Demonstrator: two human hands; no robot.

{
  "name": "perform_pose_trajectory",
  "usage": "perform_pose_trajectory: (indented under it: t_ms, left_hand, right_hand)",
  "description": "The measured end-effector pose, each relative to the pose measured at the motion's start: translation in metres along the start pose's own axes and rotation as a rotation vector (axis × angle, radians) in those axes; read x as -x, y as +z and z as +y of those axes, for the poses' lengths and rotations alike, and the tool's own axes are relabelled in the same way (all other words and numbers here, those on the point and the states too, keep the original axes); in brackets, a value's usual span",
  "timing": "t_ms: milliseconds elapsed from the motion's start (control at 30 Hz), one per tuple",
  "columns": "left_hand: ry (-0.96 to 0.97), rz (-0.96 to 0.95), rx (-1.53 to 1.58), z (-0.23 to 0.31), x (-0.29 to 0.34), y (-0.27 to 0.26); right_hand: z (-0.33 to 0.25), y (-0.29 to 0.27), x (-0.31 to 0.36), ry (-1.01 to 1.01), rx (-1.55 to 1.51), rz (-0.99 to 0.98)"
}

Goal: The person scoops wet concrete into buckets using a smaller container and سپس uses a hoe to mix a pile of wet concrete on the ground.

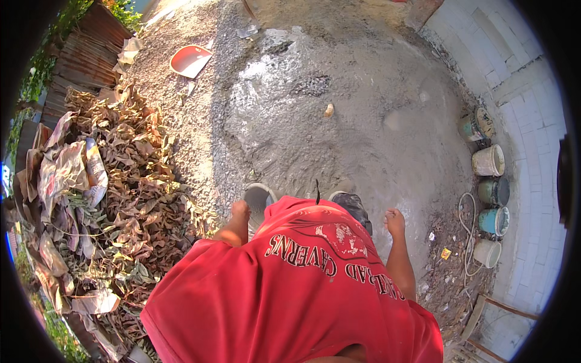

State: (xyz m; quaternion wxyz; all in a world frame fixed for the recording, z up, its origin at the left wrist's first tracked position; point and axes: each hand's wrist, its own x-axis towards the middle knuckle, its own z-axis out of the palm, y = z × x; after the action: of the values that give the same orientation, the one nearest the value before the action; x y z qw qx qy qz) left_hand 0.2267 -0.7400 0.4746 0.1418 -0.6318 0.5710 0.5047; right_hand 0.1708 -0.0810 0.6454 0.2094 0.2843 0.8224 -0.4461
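Observation:
My left hand hangs low at my left side with its fingers curled in. Right beside it is a grey rounded thing with a pale rim; whether it is a bucket or a boot I cannot tell, nor whether the hand grips it. On my other side my right hand hangs over the wet concrete, its fingers curled and nothing visible in them. Between the hands, my red shirt hides most of my legs. A dark, mud-smeared trouser leg shows past its hem.
Several buckets line the pale block wall at right, near a coiled hose. Dry leaves heap up at left. A red dustpan-like scoop lies on gravel. A small pale lump sits on the concrete.

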Motion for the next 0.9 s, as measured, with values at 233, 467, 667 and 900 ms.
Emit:
perform_pose_trajectory:
  t_ms: [233, 467, 667, 900]
  left_hand:
    - [0.35, -0.01, -0.462, -0.015, 0.034, 0.018]
    - [0.414, 0.33, 0.328, 0.022, 0.06, -0.013]
    - [0.138, 0.344, 0.147, 0.039, 0.121, 0.143]
    - [0.313, -0.067, -0.124, 0.151, 0.165, 0.241]
  right_hand:
    - [-0.032, -0.002, -0.069, -0.052, 0.116, -0.132]
    - [-0.031, 0.016, -0.112, -0.257, 0.354, -0.35]
    - [0.009, -0.152, -0.187, -0.133, 0.119, -0.146]
    - [0.086, -0.275, -0.207, 0.225, -0.273, 0.117]
